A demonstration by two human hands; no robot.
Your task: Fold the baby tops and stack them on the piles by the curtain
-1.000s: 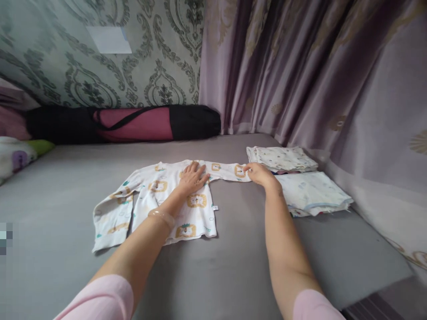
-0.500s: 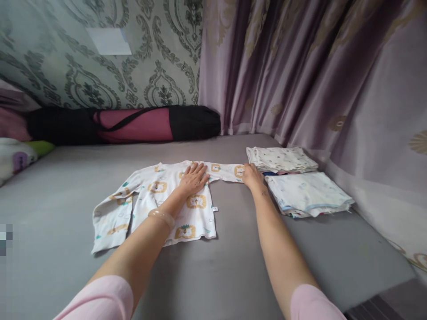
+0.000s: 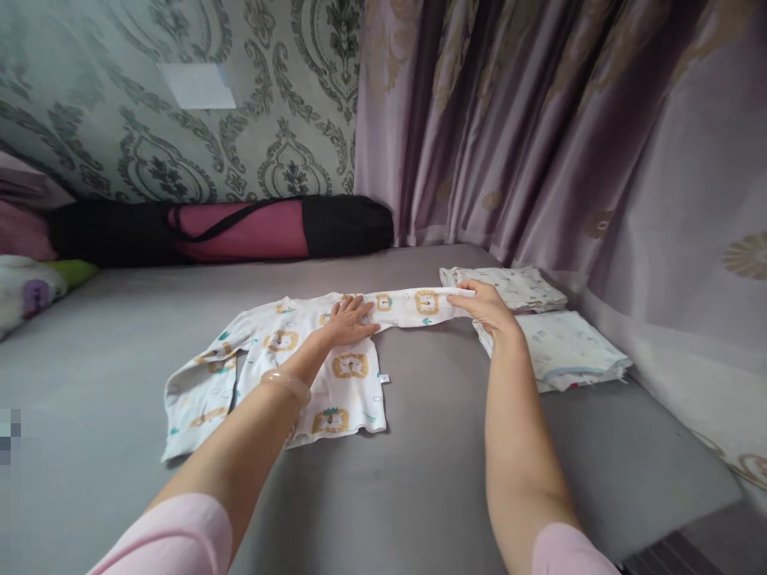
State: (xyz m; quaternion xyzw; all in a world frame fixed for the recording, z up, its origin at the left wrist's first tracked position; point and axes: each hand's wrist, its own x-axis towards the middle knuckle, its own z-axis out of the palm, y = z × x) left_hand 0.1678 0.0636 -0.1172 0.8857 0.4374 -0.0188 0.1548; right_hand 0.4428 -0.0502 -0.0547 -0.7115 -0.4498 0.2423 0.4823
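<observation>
A small white shirt (image 3: 335, 383) printed with yellow lions lies spread flat on a grey bed (image 3: 419, 479). My left hand (image 3: 349, 318) rests flat on the shirt's chest near the right shoulder, fingers spread. My right hand (image 3: 486, 305) pinches the cuff end of the shirt's right sleeve (image 3: 419, 303) and holds it stretched out, slightly lifted off the bed. The other sleeve (image 3: 197, 399) lies folded down along the left side.
Two stacks of folded white cloths (image 3: 554, 347) sit right of my right hand, by a purple curtain (image 3: 569, 144). A black and pink roll bag (image 3: 240, 228) lies along the patterned wall. Pillows (image 3: 29, 279) sit at far left.
My right hand has taken hold of the sleeve end and pulled it out to the right, lifting it a little. My left hand stays pressed on the shirt.
</observation>
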